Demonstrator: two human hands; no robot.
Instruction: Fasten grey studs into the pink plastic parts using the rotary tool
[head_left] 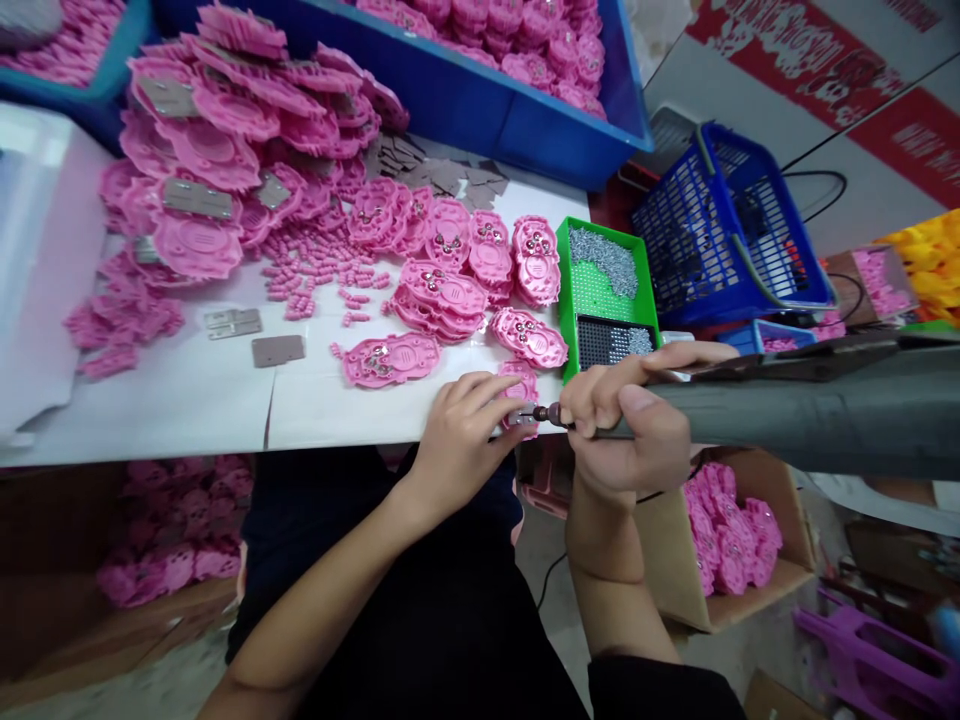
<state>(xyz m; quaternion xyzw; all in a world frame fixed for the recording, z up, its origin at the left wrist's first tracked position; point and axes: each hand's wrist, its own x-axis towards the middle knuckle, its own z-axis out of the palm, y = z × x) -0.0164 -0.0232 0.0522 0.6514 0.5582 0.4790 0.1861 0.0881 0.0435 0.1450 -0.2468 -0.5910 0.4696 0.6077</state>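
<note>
At the table's front edge my left hand (466,428) grips a pink plastic casing (517,380) between thumb and fingers. A small silvery metal plate (519,415) shows on the casing by my fingertips. My right hand (630,415) is wrapped round a grey-green electric screwdriver (780,405), held nearly level. Its dark bit (541,413) reaches to the metal plate; whether a screw sits under the tip is too small to tell. Right behind my hands stands a green tray (564,300) with many small screws (611,258) in it.
Stacked pink casings (439,300) lie beyond my left hand, with a large heap (217,130) at the back left. Loose metal plates (278,350) and small pink pegs (300,270) lie around. A blue bin (480,95) borders the back; a blue basket (720,230) stands at right.
</note>
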